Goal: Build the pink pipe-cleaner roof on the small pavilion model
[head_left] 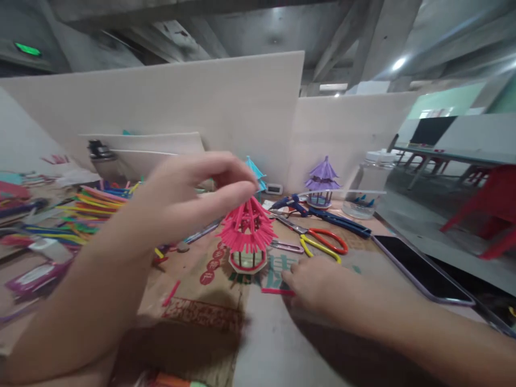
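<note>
My left hand (193, 196) reaches across from the left, thumb and forefinger pinched at the peak of a small pink pavilion model (248, 231). The model has a two-tiered fringed roof, thin dark posts and an octagonal base, and it looks upright over the table. My right hand (318, 282) is low over the table just right of the model, fingers curled down. At its thumb side is the end of a short pink strip (277, 291); the fingertips partly hide the contact. Another pink piece (172, 293) lies to the left of the model.
Behind my right hand lie orange- and yellow-handled scissors (322, 242), a blue glue gun (290, 203) and a purple pavilion (322, 183). A blue pavilion (256, 172) stands behind my left fingers. A phone (421, 269) lies right; colourful fuzzy stems (97, 204) pile up left.
</note>
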A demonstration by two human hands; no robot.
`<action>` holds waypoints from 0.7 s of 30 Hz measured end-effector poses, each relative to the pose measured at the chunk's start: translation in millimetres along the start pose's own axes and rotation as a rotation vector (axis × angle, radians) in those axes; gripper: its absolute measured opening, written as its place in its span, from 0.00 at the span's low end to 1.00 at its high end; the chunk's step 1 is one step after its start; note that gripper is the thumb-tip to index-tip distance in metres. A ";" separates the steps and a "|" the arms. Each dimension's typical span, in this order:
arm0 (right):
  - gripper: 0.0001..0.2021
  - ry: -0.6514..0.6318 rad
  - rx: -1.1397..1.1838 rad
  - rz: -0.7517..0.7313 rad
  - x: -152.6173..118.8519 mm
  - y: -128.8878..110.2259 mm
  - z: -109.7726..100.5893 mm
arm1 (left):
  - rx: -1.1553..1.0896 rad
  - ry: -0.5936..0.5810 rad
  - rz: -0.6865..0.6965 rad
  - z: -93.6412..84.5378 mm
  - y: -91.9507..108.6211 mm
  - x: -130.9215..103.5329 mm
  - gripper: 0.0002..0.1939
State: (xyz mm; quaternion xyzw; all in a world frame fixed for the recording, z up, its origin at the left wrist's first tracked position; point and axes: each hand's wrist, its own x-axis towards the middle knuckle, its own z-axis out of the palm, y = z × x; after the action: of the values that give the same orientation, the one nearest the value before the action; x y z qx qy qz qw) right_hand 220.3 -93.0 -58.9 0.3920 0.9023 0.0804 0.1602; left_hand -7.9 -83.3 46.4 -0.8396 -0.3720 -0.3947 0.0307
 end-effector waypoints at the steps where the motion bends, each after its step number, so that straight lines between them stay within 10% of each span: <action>1: 0.11 0.077 -0.053 -0.027 5.2 0.2 9.2 | 0.027 -0.030 0.008 1.9 -9.2 6.9 0.13; 6: 0.14 0.140 -0.042 -0.081 16.0 4.5 35.9 | 0.025 -0.200 -0.109 26.0 -60.6 33.5 0.20; 10: 0.09 0.260 0.147 -0.050 3.5 3.6 18.7 | -0.129 -0.275 -0.121 40.8 -79.1 25.9 0.21; 21: 0.10 0.716 0.519 0.160 2.7 33.4 -58.0 | -0.347 -0.044 -0.160 63.9 -53.1 15.5 0.16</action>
State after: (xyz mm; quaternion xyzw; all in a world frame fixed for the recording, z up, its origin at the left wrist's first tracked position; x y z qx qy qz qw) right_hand 220.9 -69.5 3.8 0.4354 0.8579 -0.0058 -0.2727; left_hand 4.8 -13.6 0.3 -0.8083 -0.3646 -0.4358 -0.1541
